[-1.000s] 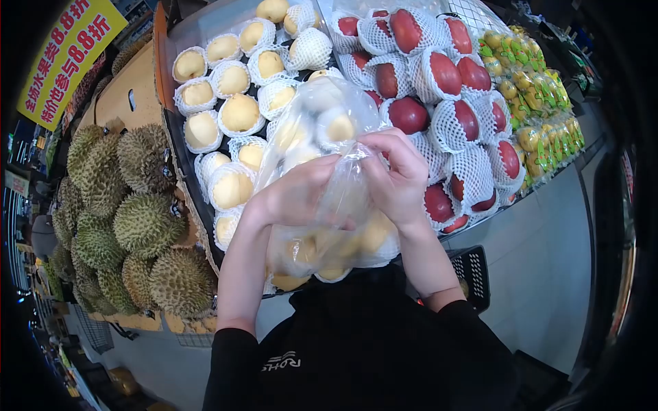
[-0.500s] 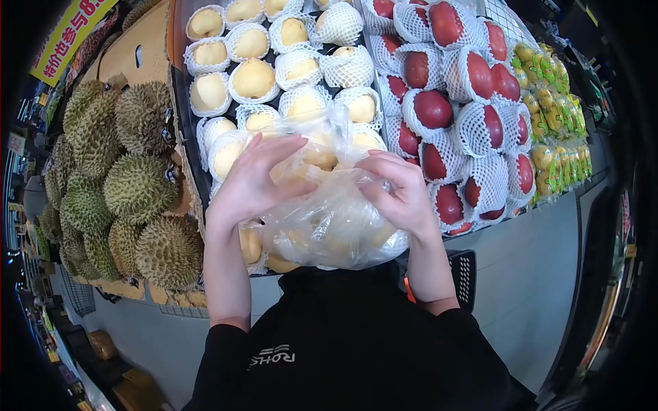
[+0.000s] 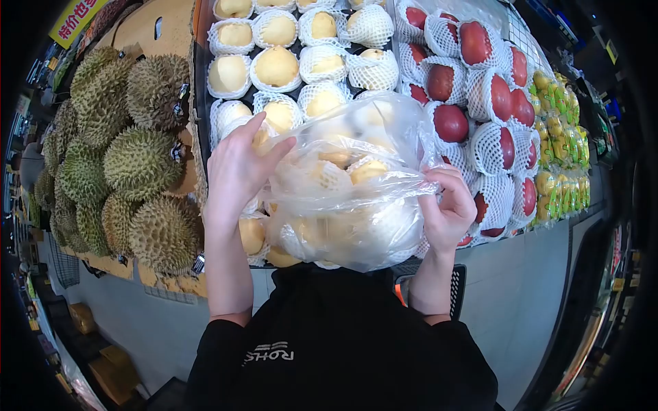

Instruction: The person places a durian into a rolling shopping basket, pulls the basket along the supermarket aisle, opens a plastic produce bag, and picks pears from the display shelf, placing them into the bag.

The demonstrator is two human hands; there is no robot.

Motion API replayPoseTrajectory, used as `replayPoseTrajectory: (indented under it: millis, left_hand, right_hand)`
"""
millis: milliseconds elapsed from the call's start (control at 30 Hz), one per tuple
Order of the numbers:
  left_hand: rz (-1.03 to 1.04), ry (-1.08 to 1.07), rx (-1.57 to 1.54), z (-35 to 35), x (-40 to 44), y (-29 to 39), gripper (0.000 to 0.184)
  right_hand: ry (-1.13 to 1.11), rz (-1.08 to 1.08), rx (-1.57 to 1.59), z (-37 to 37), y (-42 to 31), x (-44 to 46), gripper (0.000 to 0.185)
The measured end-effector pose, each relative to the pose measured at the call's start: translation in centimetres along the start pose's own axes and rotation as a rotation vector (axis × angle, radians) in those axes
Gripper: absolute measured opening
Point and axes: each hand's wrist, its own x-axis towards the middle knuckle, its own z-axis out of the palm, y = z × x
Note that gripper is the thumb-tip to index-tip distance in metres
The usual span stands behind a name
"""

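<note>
A clear plastic bag with pale yellow pears in foam nets inside rests at the front of the pear display, its mouth spread wide. My right hand pinches the bag's right rim between thumb and fingers. At the left side of the bag, my left hand has its fingers and thumb apart, with the thumb close to the rim; whether it touches the plastic is hard to see. Rows of net-wrapped pears lie behind the bag, and one more pear sits below my left hand.
Spiky durians are piled on the left beside a cardboard edge. Red apple-like fruits in foam nets fill the right part of the display. Farther right lie bagged yellow fruits. A dark basket is partly visible beneath my right forearm.
My hands have moved apart, the right one outward to the bag's rim. The bag's bunched mouth has opened wide. The view has shifted slightly.
</note>
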Motion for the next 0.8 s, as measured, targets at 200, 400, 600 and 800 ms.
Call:
replayPoseTrajectory:
  millis: [200,400,600,800]
  left_hand:
    - [-0.714,-0.408,-0.477,-1.7,-2.2,2.5,0.066]
    - [-0.497,0.009,-1.449,1.6,-6.5,2.3,0.088]
    - [-0.318,-0.322,-1.013,2.9,-7.0,2.1,0.07]
    - [-0.415,-0.292,-1.282,4.6,-6.1,3.4,0.033]
  right_hand:
    - [-0.022,0.092,-0.026,-0.3,-0.1,-1.4,0.029]
    - [0.133,0.277,0.311,-0.2,1.0,-3.1,0.05]
    - [0.052,0.262,0.398,-0.1,-0.7,-4.6,0.093]
    - [-0.087,0.706,0.442,-1.0,-0.2,-4.8,0.032]
